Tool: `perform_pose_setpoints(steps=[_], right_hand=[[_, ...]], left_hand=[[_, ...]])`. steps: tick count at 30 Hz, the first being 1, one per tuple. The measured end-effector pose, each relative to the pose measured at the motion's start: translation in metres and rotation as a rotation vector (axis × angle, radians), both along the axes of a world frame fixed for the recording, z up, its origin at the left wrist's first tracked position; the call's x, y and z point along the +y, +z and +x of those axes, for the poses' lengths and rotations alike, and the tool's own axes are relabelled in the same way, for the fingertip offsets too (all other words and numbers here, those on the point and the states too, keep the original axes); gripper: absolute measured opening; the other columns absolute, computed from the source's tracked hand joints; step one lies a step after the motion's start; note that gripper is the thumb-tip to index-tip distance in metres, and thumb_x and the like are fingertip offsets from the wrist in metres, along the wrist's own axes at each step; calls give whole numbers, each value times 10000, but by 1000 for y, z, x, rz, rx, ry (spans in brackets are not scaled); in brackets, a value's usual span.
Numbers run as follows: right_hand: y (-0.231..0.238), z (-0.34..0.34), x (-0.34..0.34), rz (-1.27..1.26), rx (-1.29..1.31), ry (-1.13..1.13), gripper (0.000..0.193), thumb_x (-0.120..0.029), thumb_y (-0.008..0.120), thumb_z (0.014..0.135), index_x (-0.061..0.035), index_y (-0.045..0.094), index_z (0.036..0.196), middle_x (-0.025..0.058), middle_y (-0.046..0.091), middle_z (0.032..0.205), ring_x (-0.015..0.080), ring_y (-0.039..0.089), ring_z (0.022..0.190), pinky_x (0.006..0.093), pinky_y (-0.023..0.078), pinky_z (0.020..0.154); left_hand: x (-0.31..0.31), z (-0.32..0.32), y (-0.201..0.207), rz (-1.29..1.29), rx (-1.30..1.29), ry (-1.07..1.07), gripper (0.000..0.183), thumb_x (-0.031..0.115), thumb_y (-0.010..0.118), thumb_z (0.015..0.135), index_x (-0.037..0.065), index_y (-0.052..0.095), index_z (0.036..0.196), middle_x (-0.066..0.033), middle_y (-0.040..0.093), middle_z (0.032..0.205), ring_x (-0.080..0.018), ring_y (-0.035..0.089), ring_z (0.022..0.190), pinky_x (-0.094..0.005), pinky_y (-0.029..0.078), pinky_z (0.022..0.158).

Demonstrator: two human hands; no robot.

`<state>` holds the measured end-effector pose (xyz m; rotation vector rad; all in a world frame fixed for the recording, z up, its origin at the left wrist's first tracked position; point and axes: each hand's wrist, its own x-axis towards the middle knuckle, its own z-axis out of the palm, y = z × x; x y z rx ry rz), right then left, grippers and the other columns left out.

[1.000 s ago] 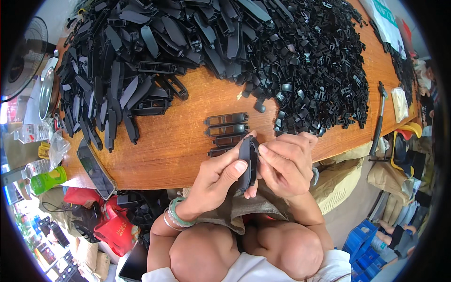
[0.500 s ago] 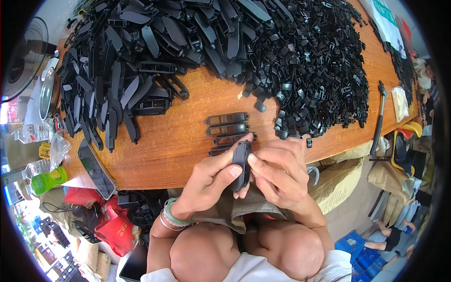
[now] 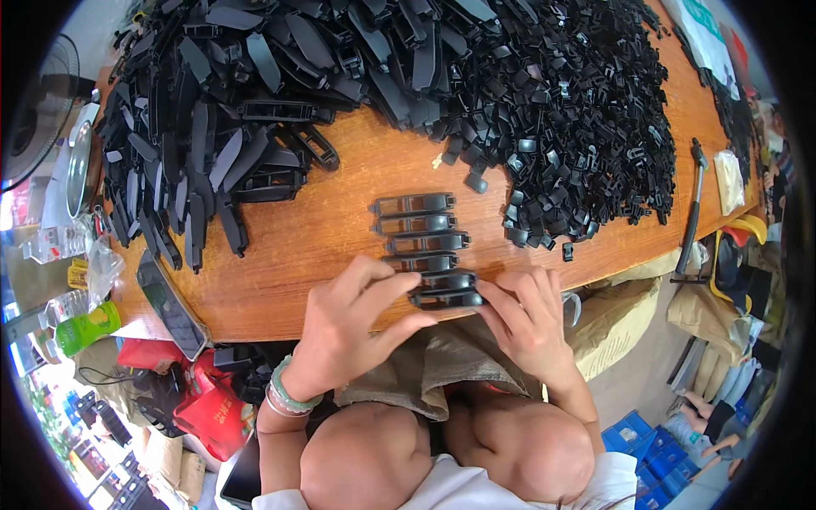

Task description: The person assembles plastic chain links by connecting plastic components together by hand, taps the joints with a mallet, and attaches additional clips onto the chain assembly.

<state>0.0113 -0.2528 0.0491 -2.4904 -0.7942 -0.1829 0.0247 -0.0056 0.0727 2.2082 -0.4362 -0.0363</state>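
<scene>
A column of several long black plastic frames point(image 3: 422, 242), each with a small black piece at its right end, lies on the wooden table in front of me. The nearest black plastic frame point(image 3: 445, 299) sits by the table's front edge. At its right end, my right hand point(image 3: 527, 319) pinches it between thumb and fingertips. My left hand point(image 3: 348, 310) is at its left end, thumb and index finger spread apart; the index fingertip is close to the frame, and I cannot tell if it touches. A bracelet circles my left wrist.
A big heap of long black plastic parts point(image 3: 204, 153) covers the far left. Small black clips point(image 3: 578, 127) are heaped at the far right. A hammer point(image 3: 694, 212) lies near the right edge; a phone point(image 3: 172, 306) rests at the left front. Beside it stands a green bottle point(image 3: 88, 328).
The black frame held upright between both hands is now laid flat at the near end of the column. My left hand has let go and moved left, its fingers opened.
</scene>
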Motion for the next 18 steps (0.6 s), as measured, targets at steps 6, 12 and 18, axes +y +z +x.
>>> perform_pose_setpoints(steps=[6, 12, 18], right_hand=[[6, 20, 13, 87, 26, 10, 438, -110, 781, 714, -26, 637, 1120, 72, 552, 996, 260, 534, 877, 397, 378, 732], [-4, 84, 16, -125, -242, -33, 354, -83, 657, 747, -13, 648, 1095, 79, 559, 974, 255, 520, 924, 379, 382, 774], [-19, 90, 29, -119, -239, -82, 273, -61, 633, 749, 27, 647, 1007, 90, 563, 963, 249, 512, 912, 374, 393, 780]], left_hand=[[2, 39, 2, 156, -381, 21, 249, 66, 753, 787, 20, 660, 1014, -103, 560, 906, -253, 622, 713, -339, 494, 558], [-1, 130, -7, 453, -605, -4, 296, -32, 667, 806, 57, 663, 1088, -92, 548, 878, -245, 599, 712, -343, 482, 588], [9, 140, -15, 493, -765, -84, 326, -24, 678, 805, 40, 664, 1124, -67, 529, 808, -188, 555, 620, -314, 458, 544]])
